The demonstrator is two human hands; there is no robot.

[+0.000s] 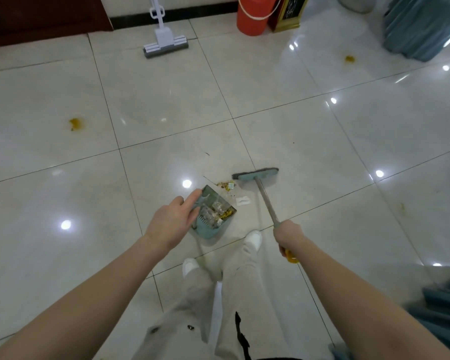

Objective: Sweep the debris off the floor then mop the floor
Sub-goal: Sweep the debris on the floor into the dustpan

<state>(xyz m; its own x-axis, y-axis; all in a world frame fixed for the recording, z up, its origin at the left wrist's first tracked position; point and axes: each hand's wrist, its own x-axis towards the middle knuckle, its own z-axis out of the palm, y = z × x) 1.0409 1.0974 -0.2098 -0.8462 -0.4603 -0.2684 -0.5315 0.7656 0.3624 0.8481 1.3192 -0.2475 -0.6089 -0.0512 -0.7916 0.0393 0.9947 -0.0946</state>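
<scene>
My left hand (174,219) grips the handle of a teal dustpan (205,229) that holds several scraps and wrappers. My right hand (289,237) grips the grey handle of a teal broom (256,175), whose head rests on the tiles just right of the pan's mouth. A small pile of yellow crumbs (226,185) and a white paper scrap (242,201) lie on the floor between broom head and dustpan. A white sponge mop (165,45) stands against the far wall.
Yellow-brown stains mark the glossy tiles at the left (76,123), far right (349,58) and near right (402,207). A red bucket (252,16) stands at the back beside a gold-framed stand (289,14). Blue-grey cloth (421,29) hangs at the top right.
</scene>
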